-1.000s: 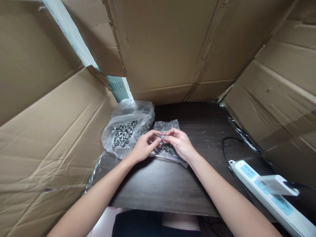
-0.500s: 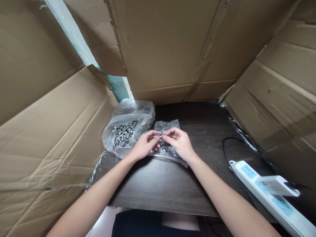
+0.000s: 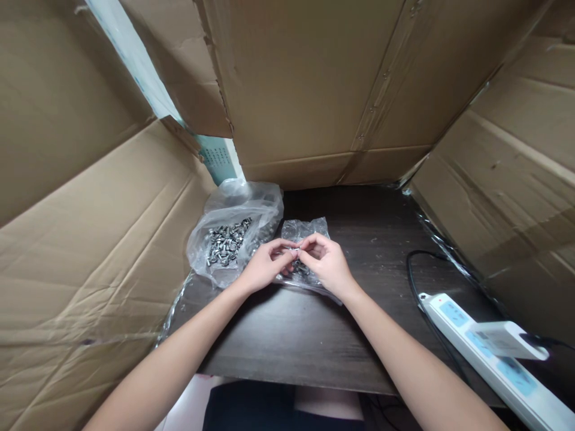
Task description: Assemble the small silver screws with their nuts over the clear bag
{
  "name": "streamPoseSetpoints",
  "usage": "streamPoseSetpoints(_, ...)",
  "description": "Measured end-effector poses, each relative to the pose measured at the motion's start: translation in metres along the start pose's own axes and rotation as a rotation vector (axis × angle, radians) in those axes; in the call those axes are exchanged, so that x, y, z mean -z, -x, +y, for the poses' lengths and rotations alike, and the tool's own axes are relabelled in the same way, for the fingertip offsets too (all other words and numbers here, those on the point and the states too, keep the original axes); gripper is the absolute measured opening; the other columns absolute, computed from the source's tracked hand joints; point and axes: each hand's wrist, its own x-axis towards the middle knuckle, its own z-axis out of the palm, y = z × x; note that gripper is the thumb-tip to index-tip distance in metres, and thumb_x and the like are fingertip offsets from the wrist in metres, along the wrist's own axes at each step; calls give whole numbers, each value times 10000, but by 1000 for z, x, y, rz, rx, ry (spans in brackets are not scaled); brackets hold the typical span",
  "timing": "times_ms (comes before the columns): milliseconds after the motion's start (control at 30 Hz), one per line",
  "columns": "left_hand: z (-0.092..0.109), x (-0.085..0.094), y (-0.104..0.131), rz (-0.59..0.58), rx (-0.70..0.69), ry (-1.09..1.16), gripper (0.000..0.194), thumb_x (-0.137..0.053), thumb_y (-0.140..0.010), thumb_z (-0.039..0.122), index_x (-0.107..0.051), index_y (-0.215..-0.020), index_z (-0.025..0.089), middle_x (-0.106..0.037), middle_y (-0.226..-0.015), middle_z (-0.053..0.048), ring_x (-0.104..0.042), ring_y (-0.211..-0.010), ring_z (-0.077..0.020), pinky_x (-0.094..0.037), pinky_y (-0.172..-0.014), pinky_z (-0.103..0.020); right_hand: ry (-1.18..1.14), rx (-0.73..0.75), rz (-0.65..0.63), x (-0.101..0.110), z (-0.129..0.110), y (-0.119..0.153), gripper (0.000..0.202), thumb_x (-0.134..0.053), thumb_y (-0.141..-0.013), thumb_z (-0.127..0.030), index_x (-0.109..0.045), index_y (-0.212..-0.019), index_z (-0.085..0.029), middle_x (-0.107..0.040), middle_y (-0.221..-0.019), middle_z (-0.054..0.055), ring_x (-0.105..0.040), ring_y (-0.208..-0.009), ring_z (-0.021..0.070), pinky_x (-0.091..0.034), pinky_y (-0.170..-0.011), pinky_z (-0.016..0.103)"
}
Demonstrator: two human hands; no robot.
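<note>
My left hand (image 3: 264, 263) and my right hand (image 3: 329, 263) meet fingertip to fingertip, each pinching at a small metal screw (image 3: 297, 249) that the fingers mostly cover. Under them lies a small clear plastic bag (image 3: 305, 226), flat on the dark table, with metal pieces (image 3: 302, 269) on it, partly hidden by my hands. Left of my left hand, a larger open plastic bag (image 3: 242, 190) holds a heap of small metal screws (image 3: 227, 242).
Cardboard walls (image 3: 314, 90) enclose the dark wooden table (image 3: 287, 335) at the back and both sides. On the right are a white power strip (image 3: 485, 353) with a plugged-in white adapter and a black cable (image 3: 408, 269).
My fingertips have drawn closer together around the screw, covering more of it. The bags stay in place, and the view has shifted very slightly.
</note>
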Motion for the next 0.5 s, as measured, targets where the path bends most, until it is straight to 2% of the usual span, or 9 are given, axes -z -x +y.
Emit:
streamPoseSetpoints(167, -3, 1, -2, 30, -30, -7, 322, -691, -852, 386, -673, -1056, 138, -693, -748, -17, -648, -623, -131, -547, -601, -239, 33, 17, 16, 0, -1, 0, 206, -788, -735, -351, -633, -770, -219, -736, -876, 57, -697, -809, 224, -561, -801, 384)
streamPoseSetpoints(333, -5, 1, -2, 82, -52, -48, 242, -689, -836, 343, -639, -949, 135, -663, -682, -5, -634, -590, -128, -531, -577, -232, 164, 53, 44, 1, 0, 1, 118, -754, -781, -304, -676, -793, -216, -772, -975, 87, -722, -873, 253, -564, -818, 407)
streamPoseSetpoints(500, -7, 1, -2, 81, -71, -54, 242, -702, -820, 351, -629, -910, 138, -666, -724, -14, -620, -597, -119, -515, -585, -224, 136, 51, 9, 1, 3, 2, 129, -755, -783, -308, -687, -793, -199, -771, -980, 103, -737, -939, 269, -584, -817, 399)
